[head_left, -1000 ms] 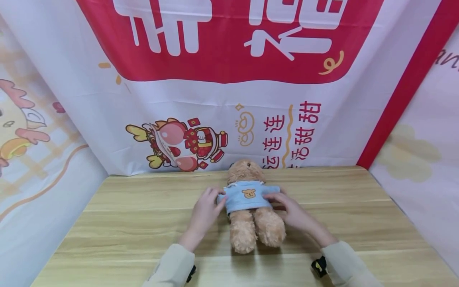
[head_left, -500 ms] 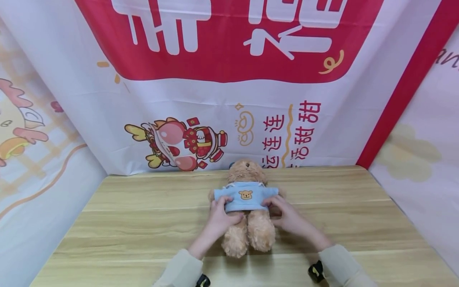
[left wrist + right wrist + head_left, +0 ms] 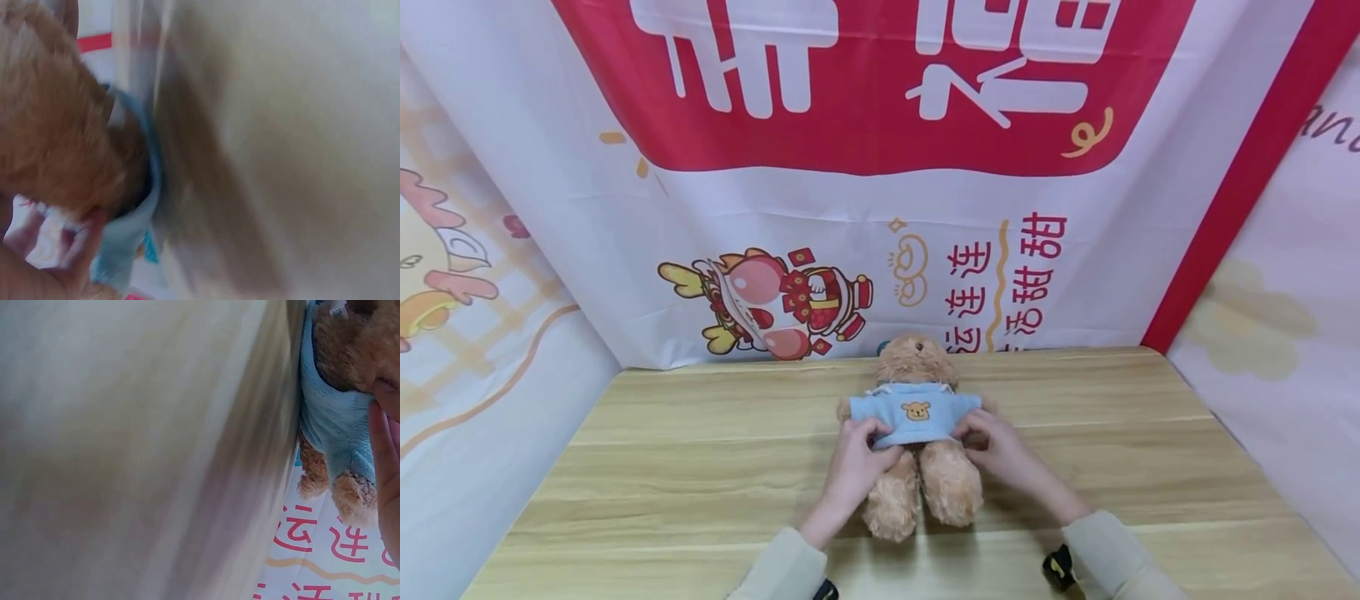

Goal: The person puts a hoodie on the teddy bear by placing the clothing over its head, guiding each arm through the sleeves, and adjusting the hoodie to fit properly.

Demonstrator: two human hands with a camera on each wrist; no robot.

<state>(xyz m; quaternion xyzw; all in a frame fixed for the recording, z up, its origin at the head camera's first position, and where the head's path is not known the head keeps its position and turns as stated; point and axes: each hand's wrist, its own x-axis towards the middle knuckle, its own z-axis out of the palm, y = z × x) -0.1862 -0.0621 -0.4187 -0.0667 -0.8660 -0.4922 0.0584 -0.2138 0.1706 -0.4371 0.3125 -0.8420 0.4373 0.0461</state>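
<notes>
A brown teddy bear (image 3: pixel 913 361) lies on its back on the wooden table (image 3: pixel 722 442), its head by the backdrop and its legs toward me. It wears a pale blue shirt (image 3: pixel 917 429) with a small bear face on the chest. My left hand (image 3: pixel 857 460) grips the bear at the shirt's lower left corner, its thumb by the top of the leg. At the opposite corner of the hem, my right hand (image 3: pixel 1003 454) holds on in the same way. Both wrist views show fingers at the blue hem (image 3: pixel 154 169) and the fur; some fingertips are hidden.
A white and red printed cloth (image 3: pixel 820 200) hangs right behind the table's far edge. Patterned cloths also line the left side (image 3: pixel 490 333) and the right side (image 3: pixel 1262 400). Bare wood shows on both sides of the bear.
My left hand has gone from the bear's sleeve down to the shirt hem. My right hand has shifted slightly lower. The bear's legs have swung a little left, then slightly back.
</notes>
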